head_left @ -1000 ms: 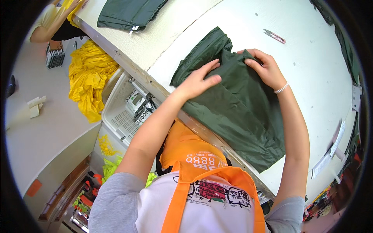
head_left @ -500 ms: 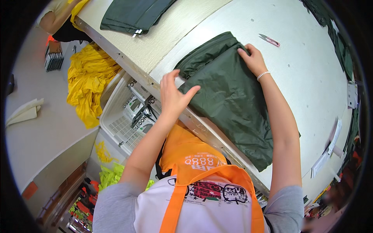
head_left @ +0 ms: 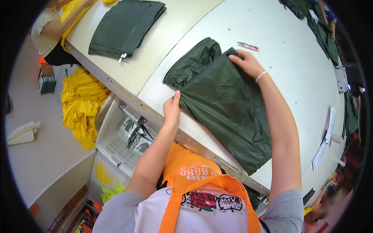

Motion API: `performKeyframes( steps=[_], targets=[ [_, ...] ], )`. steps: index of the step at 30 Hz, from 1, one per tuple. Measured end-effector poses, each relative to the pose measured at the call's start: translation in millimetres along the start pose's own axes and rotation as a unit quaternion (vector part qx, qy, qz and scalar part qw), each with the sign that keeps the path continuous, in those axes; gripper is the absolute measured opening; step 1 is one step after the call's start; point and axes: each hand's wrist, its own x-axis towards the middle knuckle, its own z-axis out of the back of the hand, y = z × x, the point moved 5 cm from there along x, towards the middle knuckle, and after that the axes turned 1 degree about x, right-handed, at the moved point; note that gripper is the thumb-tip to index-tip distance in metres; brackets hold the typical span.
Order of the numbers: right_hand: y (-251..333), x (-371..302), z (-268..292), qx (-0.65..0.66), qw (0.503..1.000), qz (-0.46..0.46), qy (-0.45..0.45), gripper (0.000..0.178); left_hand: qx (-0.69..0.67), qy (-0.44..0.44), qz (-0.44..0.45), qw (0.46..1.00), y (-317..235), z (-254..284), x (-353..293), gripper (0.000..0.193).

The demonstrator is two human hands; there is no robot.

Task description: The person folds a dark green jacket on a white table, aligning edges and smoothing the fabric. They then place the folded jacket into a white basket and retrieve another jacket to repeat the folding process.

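Dark green cloth: the dark green cloth [head_left: 229,105] lay at a slant on the near part of the white table [head_left: 287,77], its long lower edge beside the table's front edge, probably to be within easy reach of both arms.
Left hand: the left hand [head_left: 171,109] pinched the cloth's left corner, thumb uppermost, at the table's front edge; the grip seemed meant to govern that corner.
Right hand: the right hand [head_left: 248,65] grasped the top corner between thumb and fingers, apparently to draw the upper edge straight between the two hands.
Crumpled part: the gathered green section [head_left: 194,60] sat beyond that edge, bunched and unheld, seemingly because both hands were taken up with the corners.
Snips: the small snips [head_left: 248,46] rested just past the right hand, near enough to grab yet off the cloth, perhaps so as not to snag it.
Folded stack: the flat green stack [head_left: 120,29] lay farther off to the left, apart from the loose cloth, likely to save it from disturbance.
Basket: the white basket [head_left: 110,149] stood beside the table and held packets [head_left: 128,126], which it presumably stopped from scattering.
Yellow heap: the yellow fabric [head_left: 82,103] hung in folds behind the basket, well apart from the green work.
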Motion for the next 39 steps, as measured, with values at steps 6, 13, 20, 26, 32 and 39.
performKeyframes(
  steps=[6,13,20,26,32,39],
  targets=[
    [-21,17,-14,-0.139,0.986,-0.065,-0.072,0.049,0.077,0.016,-0.133,0.988,-42,-7,-29,0.036],
    [-36,23,-16,-0.209,0.95,-0.168,-0.163,0.057,0.405,-0.047,-0.465,0.786,-101,-49,-44,0.076],
    [-39,0,16,-0.108,0.954,-0.133,-0.246,0.069,0.138,0.017,-0.205,0.969,-63,-46,-5,0.035],
    [8,-70,8,-0.388,0.883,0.108,-0.24,0.046,0.398,-0.045,-0.46,0.792,-99,-71,-2,0.048],
    [8,-29,-42,-0.433,0.868,0.07,-0.233,0.052,0.555,0.196,-0.521,0.618,-135,-140,66,0.06],
    [-9,-5,-64,-0.409,0.887,0.004,-0.214,0.053,0.552,0.35,-0.378,0.656,-114,-147,48,0.059]
  ],
)
